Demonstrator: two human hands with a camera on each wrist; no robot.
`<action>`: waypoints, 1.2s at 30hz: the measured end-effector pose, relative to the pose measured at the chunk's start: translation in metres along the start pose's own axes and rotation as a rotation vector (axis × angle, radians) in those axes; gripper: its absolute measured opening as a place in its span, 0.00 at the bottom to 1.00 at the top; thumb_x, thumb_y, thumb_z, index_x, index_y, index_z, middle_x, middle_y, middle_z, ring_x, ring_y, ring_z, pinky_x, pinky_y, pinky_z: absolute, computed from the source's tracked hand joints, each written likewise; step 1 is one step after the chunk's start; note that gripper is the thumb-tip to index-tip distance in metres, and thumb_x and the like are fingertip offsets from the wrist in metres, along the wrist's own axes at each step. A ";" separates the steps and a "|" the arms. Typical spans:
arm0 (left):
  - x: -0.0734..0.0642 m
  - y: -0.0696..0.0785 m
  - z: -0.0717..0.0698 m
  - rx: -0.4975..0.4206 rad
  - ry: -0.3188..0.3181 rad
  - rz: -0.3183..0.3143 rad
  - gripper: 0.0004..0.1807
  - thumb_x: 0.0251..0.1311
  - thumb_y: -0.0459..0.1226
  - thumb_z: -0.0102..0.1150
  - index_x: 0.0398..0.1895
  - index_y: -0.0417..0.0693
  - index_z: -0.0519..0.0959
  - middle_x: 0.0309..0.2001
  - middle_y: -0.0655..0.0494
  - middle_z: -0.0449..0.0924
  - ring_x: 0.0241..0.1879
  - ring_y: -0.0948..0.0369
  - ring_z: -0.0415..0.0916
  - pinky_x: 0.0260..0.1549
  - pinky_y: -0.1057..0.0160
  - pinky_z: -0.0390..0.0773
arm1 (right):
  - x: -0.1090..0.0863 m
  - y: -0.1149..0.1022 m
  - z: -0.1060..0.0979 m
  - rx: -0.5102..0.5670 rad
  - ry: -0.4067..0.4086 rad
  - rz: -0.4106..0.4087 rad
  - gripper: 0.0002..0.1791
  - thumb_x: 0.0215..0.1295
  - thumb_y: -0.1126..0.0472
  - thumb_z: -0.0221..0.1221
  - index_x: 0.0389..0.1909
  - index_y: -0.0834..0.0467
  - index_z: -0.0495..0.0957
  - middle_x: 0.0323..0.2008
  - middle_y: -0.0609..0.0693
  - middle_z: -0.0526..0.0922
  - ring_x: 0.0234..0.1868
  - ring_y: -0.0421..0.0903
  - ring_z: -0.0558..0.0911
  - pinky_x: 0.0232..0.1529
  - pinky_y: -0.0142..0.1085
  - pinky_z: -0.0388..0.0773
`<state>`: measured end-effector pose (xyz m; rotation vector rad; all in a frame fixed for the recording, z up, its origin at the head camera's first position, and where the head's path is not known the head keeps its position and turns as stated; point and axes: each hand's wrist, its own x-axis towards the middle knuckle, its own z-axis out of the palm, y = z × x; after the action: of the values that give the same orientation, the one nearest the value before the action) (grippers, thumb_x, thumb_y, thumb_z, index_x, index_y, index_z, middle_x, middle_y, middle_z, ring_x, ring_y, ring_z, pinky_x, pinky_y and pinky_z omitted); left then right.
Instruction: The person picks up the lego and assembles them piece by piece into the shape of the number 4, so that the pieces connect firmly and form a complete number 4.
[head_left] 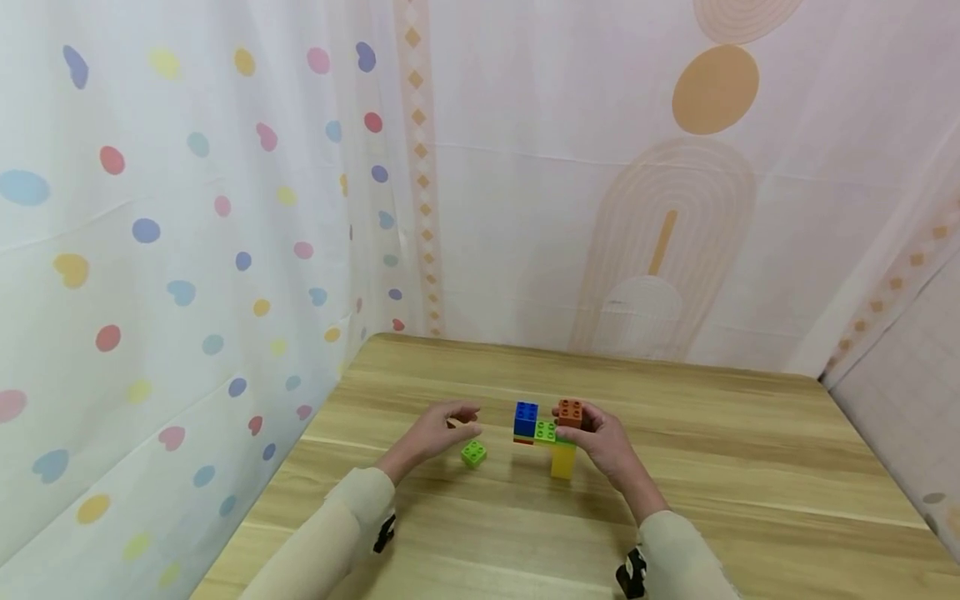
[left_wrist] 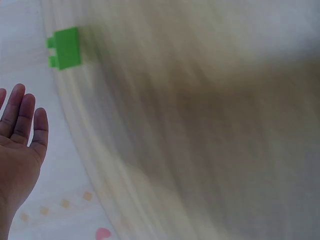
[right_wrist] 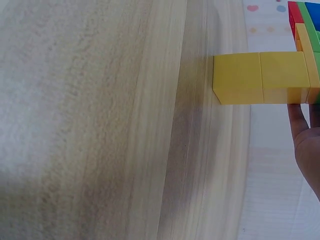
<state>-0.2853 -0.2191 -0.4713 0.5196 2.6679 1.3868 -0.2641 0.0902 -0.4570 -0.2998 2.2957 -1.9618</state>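
Note:
A toy brick structure (head_left: 545, 432) is in my right hand (head_left: 606, 443), whose thumb and fingers grip it around the orange-brown brick (head_left: 570, 411) at its upper right. Beside that brick is a light green layer, and a blue brick (head_left: 526, 419) tops the left end, with red beneath it. Yellow bricks (right_wrist: 237, 78) form a column under the right end, low over the table. My left hand (head_left: 441, 429) hovers with fingers loosely bent and nothing in it. Just below its fingertips a loose light green brick (head_left: 473, 453) lies studs up, also visible in the left wrist view.
The wooden table (head_left: 720, 467) reaches back to a patterned curtain (head_left: 525, 250). A dotted curtain (head_left: 187, 333) hangs along its left edge. Dark wrist cameras (head_left: 632, 573) are strapped below both sleeves.

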 end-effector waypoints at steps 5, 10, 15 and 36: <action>-0.004 -0.013 -0.002 0.033 -0.007 -0.011 0.23 0.67 0.40 0.61 0.63 0.39 0.76 0.54 0.47 0.81 0.54 0.52 0.74 0.52 0.49 0.75 | 0.001 0.001 0.000 0.020 -0.007 -0.004 0.26 0.63 0.62 0.68 0.62 0.63 0.76 0.56 0.59 0.80 0.53 0.49 0.78 0.51 0.34 0.76; -0.007 -0.020 -0.001 0.066 -0.042 -0.015 0.23 0.68 0.40 0.60 0.62 0.38 0.77 0.53 0.47 0.81 0.54 0.51 0.75 0.54 0.48 0.74 | 0.000 0.002 0.001 0.028 -0.012 -0.003 0.26 0.63 0.63 0.67 0.62 0.64 0.75 0.56 0.58 0.80 0.54 0.49 0.78 0.51 0.34 0.75; -0.009 -0.022 0.001 0.054 -0.067 -0.037 0.24 0.67 0.43 0.62 0.61 0.39 0.77 0.52 0.50 0.81 0.54 0.52 0.75 0.56 0.48 0.73 | -0.001 0.003 0.003 0.033 -0.013 0.001 0.27 0.63 0.64 0.68 0.62 0.64 0.75 0.56 0.57 0.80 0.54 0.49 0.77 0.52 0.35 0.75; -0.010 -0.025 0.003 0.050 -0.093 -0.046 0.25 0.65 0.44 0.64 0.60 0.39 0.78 0.49 0.52 0.81 0.51 0.55 0.76 0.53 0.50 0.75 | 0.002 0.015 0.001 -0.036 -0.053 0.020 0.25 0.65 0.59 0.66 0.62 0.61 0.76 0.55 0.52 0.81 0.48 0.48 0.76 0.50 0.38 0.74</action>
<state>-0.2813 -0.2338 -0.4943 0.5115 2.6286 1.2555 -0.2667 0.0910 -0.4723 -0.3272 2.2945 -1.8815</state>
